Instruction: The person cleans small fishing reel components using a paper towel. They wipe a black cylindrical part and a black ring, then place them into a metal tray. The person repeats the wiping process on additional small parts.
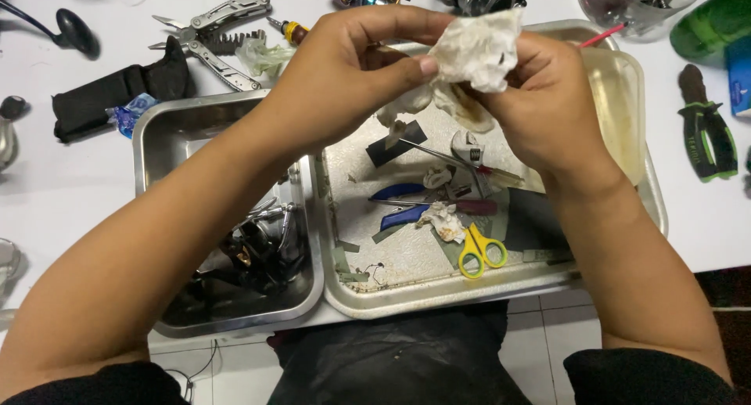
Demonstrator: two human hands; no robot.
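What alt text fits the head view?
Both hands, left hand and right hand, hold a crumpled stained tissue above a metal tray holding yellow scissors and small tools. A deeper steel pan sits to its left.

**Crowded trays, open bench at the left edge**

Both hands, left hand [344, 68] and right hand [540, 100], hovered above the shallow metal tray [375, 291], blocking its far half. Its floor was cluttered with yellow scissors [479, 250], blue pliers [403, 205] and paper scraps. The deep steel pan [168, 135] beside it held dark metal parts. A multitool [207, 33] and green pliers [708, 127] flanked them. Bare white bench [62, 194] lay left.
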